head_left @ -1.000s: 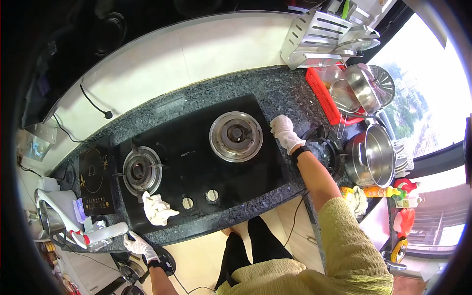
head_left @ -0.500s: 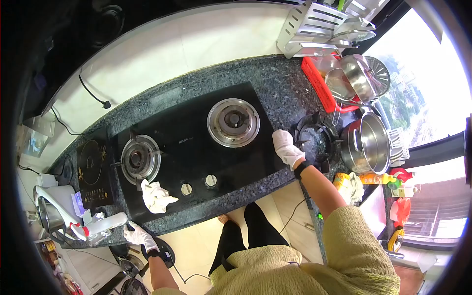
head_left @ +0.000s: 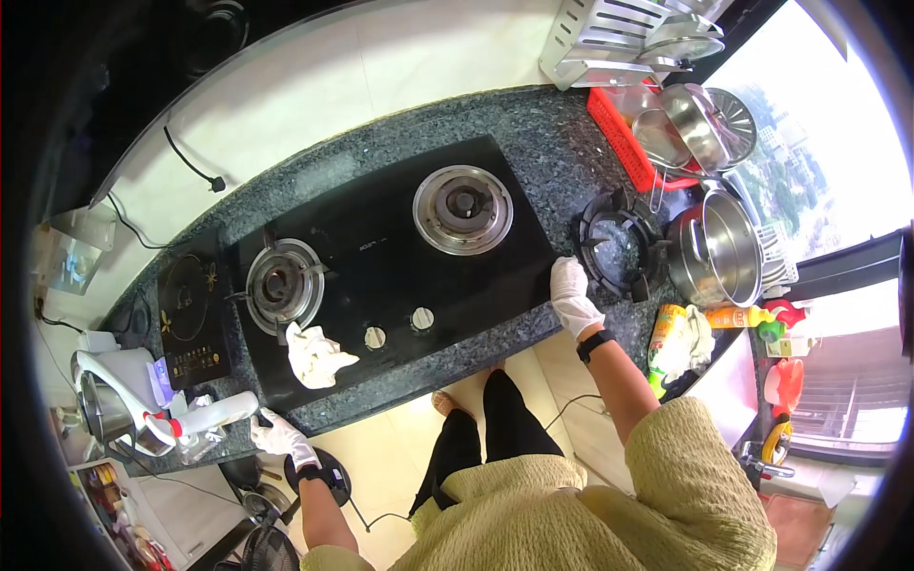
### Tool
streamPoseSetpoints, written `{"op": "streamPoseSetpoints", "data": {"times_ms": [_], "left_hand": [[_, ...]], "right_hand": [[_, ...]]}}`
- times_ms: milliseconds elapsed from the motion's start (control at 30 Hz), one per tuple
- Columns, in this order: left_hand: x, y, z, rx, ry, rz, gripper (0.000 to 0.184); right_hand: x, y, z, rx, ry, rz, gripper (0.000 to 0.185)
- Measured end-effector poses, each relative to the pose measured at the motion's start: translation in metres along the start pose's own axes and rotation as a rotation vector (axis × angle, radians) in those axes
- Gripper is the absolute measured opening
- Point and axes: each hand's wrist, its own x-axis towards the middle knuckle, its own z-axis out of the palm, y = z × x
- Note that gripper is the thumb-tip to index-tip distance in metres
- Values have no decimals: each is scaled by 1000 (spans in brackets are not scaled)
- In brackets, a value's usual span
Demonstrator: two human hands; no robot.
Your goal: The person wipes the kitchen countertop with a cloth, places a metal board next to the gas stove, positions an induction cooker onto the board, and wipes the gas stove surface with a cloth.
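Note:
A black glass gas cooktop (head_left: 381,276) lies on the dark granite counter. My right hand (head_left: 574,297), in a white glove, is closed at the cooktop's right edge near the front corner; its fingertips are hidden. At the front counter edge, by the cooktop's left corner, is my gloved left hand (head_left: 283,438), fingers apart. A white crumpled cloth (head_left: 317,357) rests on the cooktop's front left. Two burners show, the left burner (head_left: 284,284) with a pan support and the right burner (head_left: 464,209) without one. Two knobs, including a round knob (head_left: 423,318), sit in front.
A black pan support (head_left: 619,246) lies right of the cooktop, beside a steel pot (head_left: 731,249). Behind it stands a red basket (head_left: 621,139) with pans. Bottles and a spray bottle (head_left: 671,333) are front right. An induction plate (head_left: 190,314) and a white appliance (head_left: 119,385) are left.
The whole view has shifted, so the counter appears higher. My right hand has slid slightly toward me along the cooktop's edge. My left hand stays near the same corner.

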Motion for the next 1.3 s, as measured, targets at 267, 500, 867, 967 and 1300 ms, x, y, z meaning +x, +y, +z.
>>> {"op": "streamPoseSetpoints", "data": {"times_ms": [267, 500, 867, 967, 1300], "left_hand": [[-1, -4, 0, -9, 53, 75, 45], [-3, -2, -4, 15, 59, 85, 46], [4, -8, 6, 139, -18, 65, 53], [4, -13, 12, 105, 32, 60, 54], [1, -3, -10, 120, -8, 199, 57]], "right_hand": [[-44, 40, -37, 422, 79, -5, 15], [-99, 32, -38, 686, 199, 143, 7], [-164, -23, -78, 1917, -547, 523, 9], [-200, 7, -90, 3012, -607, 704, 22], [-365, 111, -154, 3505, -35, 565, 41]]}}
